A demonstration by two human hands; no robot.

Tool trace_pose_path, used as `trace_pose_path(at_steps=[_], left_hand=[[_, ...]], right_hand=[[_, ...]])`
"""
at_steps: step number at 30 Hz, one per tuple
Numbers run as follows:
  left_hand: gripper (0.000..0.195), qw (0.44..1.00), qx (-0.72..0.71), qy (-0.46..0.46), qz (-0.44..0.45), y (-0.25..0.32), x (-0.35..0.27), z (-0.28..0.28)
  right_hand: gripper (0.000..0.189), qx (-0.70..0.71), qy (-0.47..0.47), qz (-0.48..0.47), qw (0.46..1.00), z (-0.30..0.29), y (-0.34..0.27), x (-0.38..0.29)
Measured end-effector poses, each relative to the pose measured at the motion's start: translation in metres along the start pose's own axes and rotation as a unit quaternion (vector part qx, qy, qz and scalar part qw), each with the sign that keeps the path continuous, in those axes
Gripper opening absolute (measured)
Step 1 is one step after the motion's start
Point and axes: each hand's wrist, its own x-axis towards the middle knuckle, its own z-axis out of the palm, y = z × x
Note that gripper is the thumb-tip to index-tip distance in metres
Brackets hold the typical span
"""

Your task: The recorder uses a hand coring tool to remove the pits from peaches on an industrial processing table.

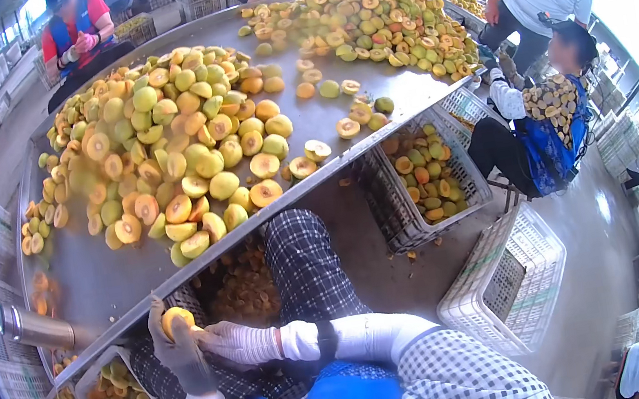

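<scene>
My left hand [184, 350], in a grey glove, holds a yellow halved fruit [178, 321] just below the near edge of a metal table [121, 285]. Close against it is my right hand [236, 343], in a white knitted glove, its fingers bent toward the fruit. Whether it grips anything between them cannot be told. On the table lies a large heap of halved yellow-green fruit [185, 133], many with the cut face showing. A second heap [386, 22] spreads over the far right part.
A plastic crate of fruit [469, 208] stands right of my knees, near an empty-looking crate [547, 289]. Fruit-filled crates [85, 395] are at lower left. A steel flask [44, 327] lies by the table's left end. A seated co-worker [555, 121] is at right; other people sit beyond the table.
</scene>
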Motion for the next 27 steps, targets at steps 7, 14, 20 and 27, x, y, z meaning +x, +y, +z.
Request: trace_pose_path(at_steps=[7,14,20,27], left_hand=[[0.035,0.962,-0.203,-0.007,-0.181,-0.005,-0.004,-0.016],[0.042,0.968,-0.142,-0.039,-0.201,0.002,0.001,-0.016],[0.042,0.966,-0.103,-0.057,-0.232,-0.004,0.002,-0.014],[0.048,0.976,-0.078,-0.145,-0.141,-0.009,0.007,-0.012]], right_hand=[[0.055,0.197,-0.060,0.117,0.972,0.018,0.001,-0.007],[0.053,0.272,-0.111,0.141,0.945,0.021,-0.002,-0.014],[0.054,0.107,-0.032,0.108,0.988,0.016,0.000,-0.012],[0.053,0.400,-0.239,0.129,0.875,0.004,0.013,-0.009]])
